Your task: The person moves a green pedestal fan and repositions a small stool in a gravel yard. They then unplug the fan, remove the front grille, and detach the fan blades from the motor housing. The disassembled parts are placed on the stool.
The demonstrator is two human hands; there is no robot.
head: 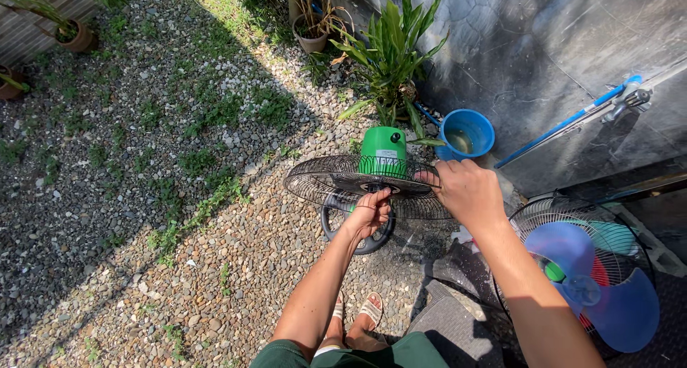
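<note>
A green-bodied fan [383, 152] stands tilted on gravel, its black wire rear guard [322, 183] facing up at me. My left hand [369, 212] is closed around the hub at the guard's centre. On the guard's right edge, my right hand [469, 190] grips the wire rim. The fan's black round base [336, 228] shows under the guard.
A blue fan blade [572, 257] lies on another wire guard [533, 214] at the right. A blue bucket [466, 133], a blue-handled pole [565, 123], potted plants [390, 60] and a dark wall [544, 46] stand behind. Gravel with grass patches spreads left.
</note>
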